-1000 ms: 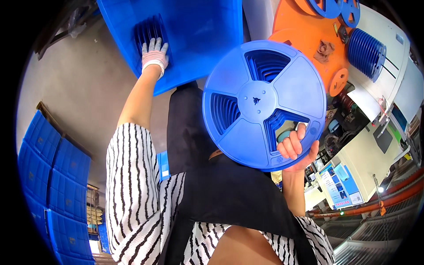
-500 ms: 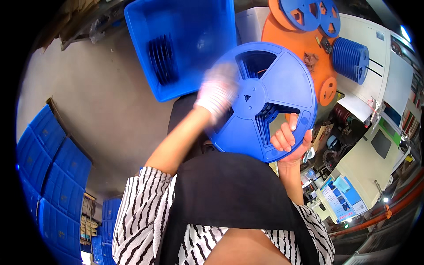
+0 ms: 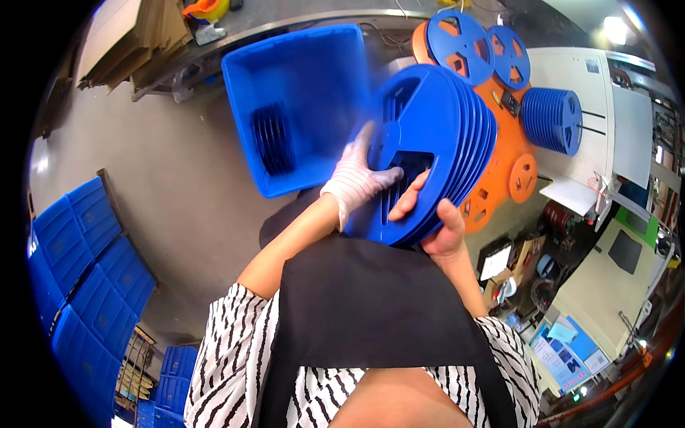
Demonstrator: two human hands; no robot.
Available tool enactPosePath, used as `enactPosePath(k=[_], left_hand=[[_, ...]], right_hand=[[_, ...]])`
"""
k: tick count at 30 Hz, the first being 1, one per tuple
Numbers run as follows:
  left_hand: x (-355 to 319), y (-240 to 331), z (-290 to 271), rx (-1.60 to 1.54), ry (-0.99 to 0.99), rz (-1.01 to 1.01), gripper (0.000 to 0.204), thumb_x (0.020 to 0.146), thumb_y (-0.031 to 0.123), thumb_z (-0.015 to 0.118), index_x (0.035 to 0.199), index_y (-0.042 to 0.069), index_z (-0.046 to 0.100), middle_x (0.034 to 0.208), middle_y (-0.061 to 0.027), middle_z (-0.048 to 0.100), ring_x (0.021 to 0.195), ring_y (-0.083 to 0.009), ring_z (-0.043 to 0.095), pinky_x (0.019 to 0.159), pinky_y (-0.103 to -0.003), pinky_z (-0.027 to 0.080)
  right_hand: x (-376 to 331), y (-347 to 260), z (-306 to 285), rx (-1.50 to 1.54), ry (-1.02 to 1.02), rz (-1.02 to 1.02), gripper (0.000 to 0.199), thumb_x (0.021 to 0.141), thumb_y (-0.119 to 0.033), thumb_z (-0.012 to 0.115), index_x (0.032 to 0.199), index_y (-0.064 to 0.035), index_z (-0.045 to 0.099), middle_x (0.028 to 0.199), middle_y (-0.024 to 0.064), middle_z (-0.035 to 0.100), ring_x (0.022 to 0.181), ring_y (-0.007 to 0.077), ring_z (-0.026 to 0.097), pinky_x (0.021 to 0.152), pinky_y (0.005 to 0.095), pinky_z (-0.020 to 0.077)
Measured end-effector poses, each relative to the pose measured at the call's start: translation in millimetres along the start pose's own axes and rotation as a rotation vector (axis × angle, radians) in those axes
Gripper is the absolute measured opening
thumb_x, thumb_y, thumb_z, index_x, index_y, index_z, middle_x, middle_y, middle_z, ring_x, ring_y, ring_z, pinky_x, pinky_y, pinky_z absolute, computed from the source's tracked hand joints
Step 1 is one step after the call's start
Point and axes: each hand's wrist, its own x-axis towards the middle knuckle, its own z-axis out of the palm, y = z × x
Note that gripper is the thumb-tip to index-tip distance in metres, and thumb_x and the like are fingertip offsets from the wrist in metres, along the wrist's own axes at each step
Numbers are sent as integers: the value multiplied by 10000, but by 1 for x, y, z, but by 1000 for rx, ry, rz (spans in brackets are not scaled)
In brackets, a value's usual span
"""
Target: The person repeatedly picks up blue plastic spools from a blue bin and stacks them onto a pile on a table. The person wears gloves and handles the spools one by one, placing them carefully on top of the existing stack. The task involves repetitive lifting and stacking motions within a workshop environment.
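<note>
A stack of blue plastic reels (image 3: pixel 437 135) is tilted in front of my chest, its several discs fanned apart along the right edge. My right hand (image 3: pixel 439 225), bare, grips the lower rim, with fingers through a cutout and the thumb at the outer edge. My left hand (image 3: pixel 359 175), in a pale glove, holds the near face beside the hub; its thumb reaches toward the same cutout and the other fingers are partly blurred. Just beyond my left hand stands a blue plastic bin (image 3: pixel 321 78), with several dark-looking reels (image 3: pixel 272 139) standing on edge inside.
An orange round table (image 3: pixel 503 132) holds blue reels (image 3: pixel 460 46) and small orange discs (image 3: pixel 523 178). More blue reels (image 3: pixel 549 121) sit on rods at a white machine (image 3: pixel 564 75). Stacked blue crates (image 3: pixel 96 264) stand left; flattened cardboard (image 3: pixel 132 43) lies at far left.
The reel stack has tilted from face-on to edge-on, showing its several discs. My left hand has lowered slightly and settled against the face. The bin appears lower in view.
</note>
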Motion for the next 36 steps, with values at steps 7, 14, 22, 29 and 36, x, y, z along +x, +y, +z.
enactPosePath(k=[7, 14, 22, 29, 36], left_hand=[[-4, -17, -53, -1112, -97, -2, 618, 828, 133, 731, 1372, 53, 447, 1206, -144, 582, 1071, -232, 609, 891, -340, 523], [-12, -46, -78, -1861, -505, -42, 857, 812, 305, 748, 1496, 104, 273, 1413, -290, 367, 1203, -407, 543, 921, -522, 537], [-16, -47, -80, -2076, -635, -27, 828, 823, 330, 737, 1484, 100, 296, 1420, -265, 386, 1290, -378, 475, 994, -546, 477], [-17, -50, -92, -1819, -541, 122, 885, 855, 488, 640, 1508, 54, 230, 1464, -217, 358, 1309, -383, 417, 1054, -572, 401], [-33, -70, -144, -1735, -583, 424, 782, 862, 295, 698, 1446, -32, 293, 1341, -203, 467, 1275, -346, 451, 1125, -478, 337]], right_hand=[[1, -31, -6, -126, 255, -103, 462, 904, -241, 627, 1274, 1, 494, 914, 104, 629, 802, 226, 626, 821, 417, 516], [1, -37, -46, 123, 197, -148, 411, 943, -482, 564, 1081, -95, 558, 681, -23, 407, 580, 103, 387, 589, 269, 342], [-11, -51, -52, 107, 107, -208, 450, 937, -499, 569, 1024, -67, 474, 632, -31, 371, 505, 85, 367, 530, 248, 337], [-23, -54, -53, 125, -73, -271, 428, 916, -444, 635, 1001, -86, 416, 576, -41, 365, 463, 73, 389, 507, 237, 346], [-35, -54, -49, 135, -273, -376, 400, 930, -427, 626, 893, -72, 444, 474, -49, 403, 348, 39, 409, 373, 183, 329]])
